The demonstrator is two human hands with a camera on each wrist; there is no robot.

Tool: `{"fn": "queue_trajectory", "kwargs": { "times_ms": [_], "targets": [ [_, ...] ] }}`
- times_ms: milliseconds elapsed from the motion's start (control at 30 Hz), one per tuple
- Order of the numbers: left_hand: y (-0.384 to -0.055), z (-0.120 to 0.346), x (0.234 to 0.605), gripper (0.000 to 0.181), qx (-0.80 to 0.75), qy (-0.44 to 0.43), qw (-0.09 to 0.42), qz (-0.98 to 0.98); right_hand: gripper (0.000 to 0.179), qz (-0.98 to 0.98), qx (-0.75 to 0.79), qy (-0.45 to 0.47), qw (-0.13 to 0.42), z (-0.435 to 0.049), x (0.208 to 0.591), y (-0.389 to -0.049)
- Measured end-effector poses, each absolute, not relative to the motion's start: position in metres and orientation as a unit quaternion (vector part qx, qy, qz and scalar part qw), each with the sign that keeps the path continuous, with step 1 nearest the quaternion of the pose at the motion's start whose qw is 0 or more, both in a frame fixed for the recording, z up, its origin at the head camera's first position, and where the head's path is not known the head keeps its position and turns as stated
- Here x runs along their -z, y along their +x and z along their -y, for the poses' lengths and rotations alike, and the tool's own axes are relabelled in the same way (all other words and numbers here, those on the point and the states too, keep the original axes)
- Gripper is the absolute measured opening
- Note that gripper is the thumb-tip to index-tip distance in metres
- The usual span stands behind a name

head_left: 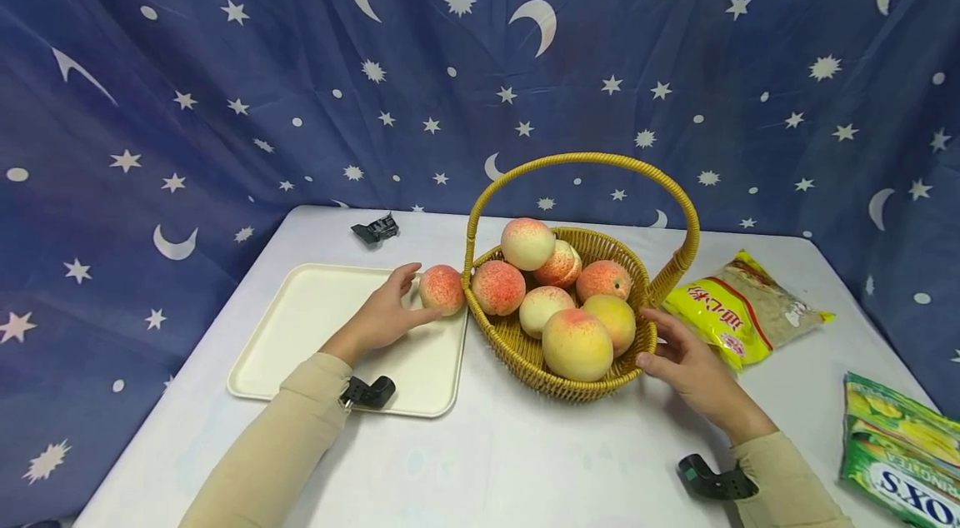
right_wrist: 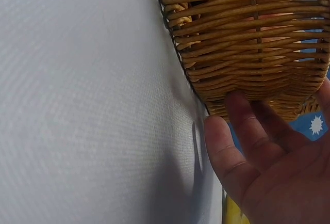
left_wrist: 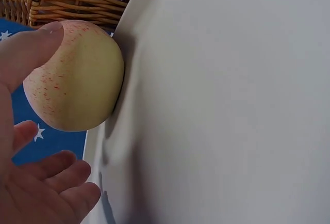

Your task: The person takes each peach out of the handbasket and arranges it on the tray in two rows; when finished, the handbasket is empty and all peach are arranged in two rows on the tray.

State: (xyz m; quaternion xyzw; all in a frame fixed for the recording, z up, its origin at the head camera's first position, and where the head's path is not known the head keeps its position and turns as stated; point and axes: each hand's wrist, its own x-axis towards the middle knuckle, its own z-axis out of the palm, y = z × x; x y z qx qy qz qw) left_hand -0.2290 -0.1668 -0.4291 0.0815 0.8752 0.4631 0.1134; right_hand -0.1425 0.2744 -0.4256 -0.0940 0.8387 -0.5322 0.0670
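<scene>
One peach (head_left: 442,291) sits on the right edge of a cream tray (head_left: 270,353), close beside the wicker basket. My left hand (head_left: 384,316) is around its left side, fingers spread. In the left wrist view the thumb (left_wrist: 38,48) overlaps the peach, while the other fingers stand apart from it. Several more peaches (head_left: 576,343) fill the yellow-brown basket (head_left: 540,378), whose tall handle arches over them. At the basket's right side is my right hand (head_left: 693,370). Its loosely extended fingers (right_wrist: 252,131) touch the woven wall low down in the right wrist view.
A yellow bag (head_left: 742,311) with a clear part lies right of the basket, behind my right hand. Farther right, a green packet (head_left: 900,453) rests near the table's edge. Behind the tray lies a small black wrapper (head_left: 376,229). A blue star-and-moon curtain (head_left: 420,95) hangs behind.
</scene>
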Motion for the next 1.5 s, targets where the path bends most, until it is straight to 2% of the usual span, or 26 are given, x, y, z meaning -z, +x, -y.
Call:
{"fn": "queue_trajectory", "kwargs": {
  "times_ms": [467,900,1167,1500],
  "targets": [
    [-0.208,0.152,0.396,0.086,-0.456,0.134,0.036,-0.879,0.068,-0.84,0.531,-0.09,0.066,-0.274,0.425,-0.142],
    [-0.178,0.121,0.373,0.077,-0.485,0.248,0.002,-0.838,0.067,-0.842,0.528,-0.096,0.065,-0.273,0.424,-0.141],
    [-0.172,0.098,0.373,0.077,-0.496,0.282,0.042,-0.82,0.067,-0.846,0.522,-0.09,0.064,-0.273,0.424,-0.141],
    [-0.174,0.065,0.371,0.07,-0.513,0.32,0.069,-0.794,0.068,-0.846,0.522,-0.087,0.066,-0.273,0.425,-0.141]
  ]
}}
